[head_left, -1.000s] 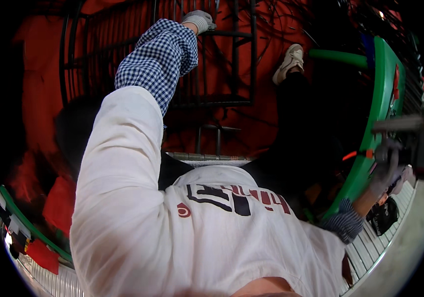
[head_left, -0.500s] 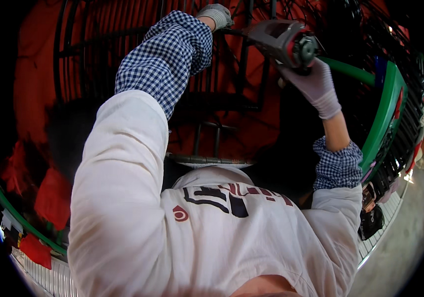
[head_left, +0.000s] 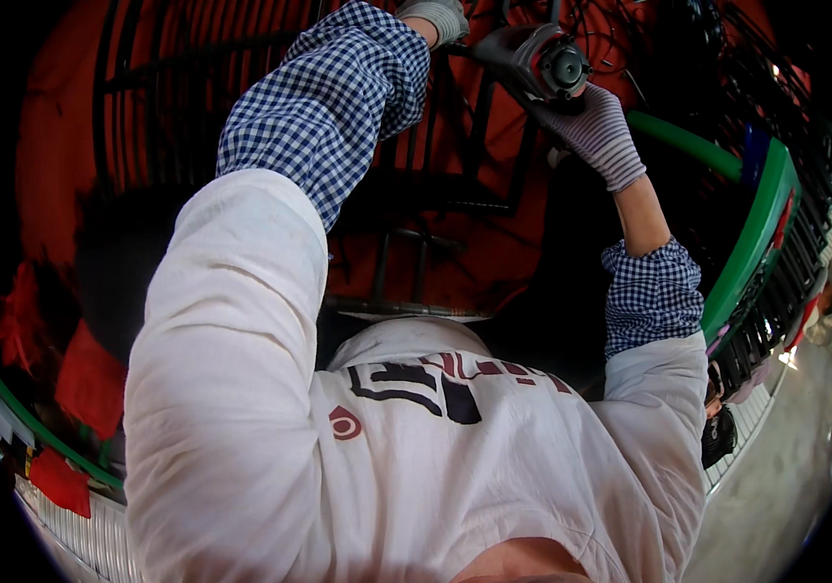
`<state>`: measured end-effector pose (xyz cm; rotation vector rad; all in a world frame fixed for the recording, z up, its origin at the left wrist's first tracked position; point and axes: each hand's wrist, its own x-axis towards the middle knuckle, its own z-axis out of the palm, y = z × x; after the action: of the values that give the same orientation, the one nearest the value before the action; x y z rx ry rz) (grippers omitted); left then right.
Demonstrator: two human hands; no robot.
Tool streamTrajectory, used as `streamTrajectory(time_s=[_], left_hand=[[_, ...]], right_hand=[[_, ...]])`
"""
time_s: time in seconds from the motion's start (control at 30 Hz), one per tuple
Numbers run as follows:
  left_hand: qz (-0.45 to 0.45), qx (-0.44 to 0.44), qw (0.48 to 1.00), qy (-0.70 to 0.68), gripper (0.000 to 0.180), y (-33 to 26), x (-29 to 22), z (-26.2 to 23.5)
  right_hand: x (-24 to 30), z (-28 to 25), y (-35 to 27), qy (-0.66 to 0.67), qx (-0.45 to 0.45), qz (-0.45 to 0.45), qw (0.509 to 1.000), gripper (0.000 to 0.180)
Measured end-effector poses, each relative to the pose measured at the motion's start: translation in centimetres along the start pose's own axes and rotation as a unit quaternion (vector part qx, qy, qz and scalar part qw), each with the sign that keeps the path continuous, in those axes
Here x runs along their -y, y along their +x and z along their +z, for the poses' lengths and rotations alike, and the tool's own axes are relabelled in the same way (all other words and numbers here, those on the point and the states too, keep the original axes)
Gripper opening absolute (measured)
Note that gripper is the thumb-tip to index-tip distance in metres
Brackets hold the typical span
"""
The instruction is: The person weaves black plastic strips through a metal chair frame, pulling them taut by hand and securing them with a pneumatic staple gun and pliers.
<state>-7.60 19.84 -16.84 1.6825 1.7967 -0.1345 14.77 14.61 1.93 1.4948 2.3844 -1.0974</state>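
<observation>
My right hand, in a striped knit glove, grips a grey handheld power tool with a round end, held up near the top of the view. My left hand, also gloved, reaches to the top edge right beside the tool's front; whether it grips the tool or the dark metal frame behind it is hard to tell. Both arms wear blue checked sleeves under a white top.
A red surface with dark metal bars fills the space ahead. A green curved rail runs down the right side, with a slatted grating beyond it. Red pieces lie at the lower left.
My right hand rose from the green rail at the right, bringing the power tool up toward the left hand. The left arm stayed stretched upward.
</observation>
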Motion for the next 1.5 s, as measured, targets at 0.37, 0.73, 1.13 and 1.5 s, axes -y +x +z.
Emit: streamTrajectory(time_s=[0.37, 0.73, 1.13, 1.5], left_hand=[[-0.015, 0.037, 0.997, 0.064, 0.034, -0.5, -0.5, -0.8], [-0.010, 0.086, 0.996, 0.038, 0.037, -1.7, -0.7, -2.7], [0.019, 0.070, 0.996, 0.044, 0.034, -2.4, -0.5, -2.6], [-0.158, 0.113, 0.961, -0.194, 0.052, -1.8, 1.4, -3.0]], right_hand=[[2.3, -0.9, 1.1, -0.038, 0.036, 0.025, 0.998, 0.038], [1.5, -0.7, 1.6, 0.017, 0.042, 0.050, 0.998, 0.041], [3.5, -0.7, 2.4, -0.114, 0.055, 0.056, 0.990, 0.043], [1.9, -10.7, -8.5, 0.043, -0.161, 0.145, 0.975, 0.045]])
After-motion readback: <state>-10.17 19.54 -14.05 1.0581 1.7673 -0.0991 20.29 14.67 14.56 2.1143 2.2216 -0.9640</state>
